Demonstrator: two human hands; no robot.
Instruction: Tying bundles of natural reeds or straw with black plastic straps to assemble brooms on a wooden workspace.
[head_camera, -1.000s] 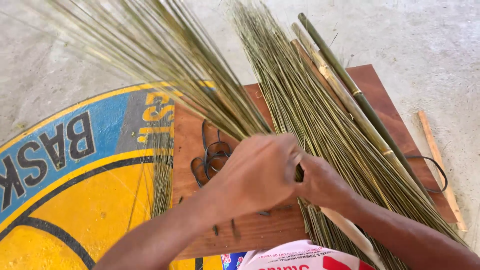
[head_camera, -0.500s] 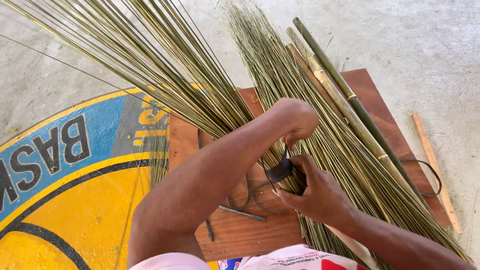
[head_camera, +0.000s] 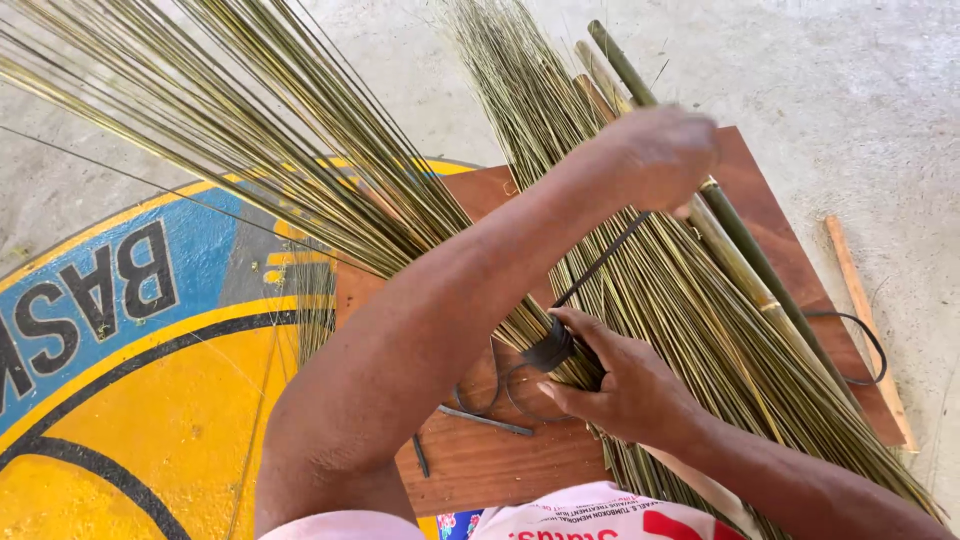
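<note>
Clamps the neck of the stick bundle in the closed right hand near the front edge of the wooden board, thumb pinning the wound part of the black strap. Has carried the left hand, fisted on the strap's free end, from beside the right hand out toward the board's far right corner. Draws the strap straight and taut, probably cinching 1 turn of the binding.

Below me, a grey concrete floor in even daylight. A round painted emblem, yellow and blue with black lines, covers its left part. A brown wooden board lies on it.
</note>
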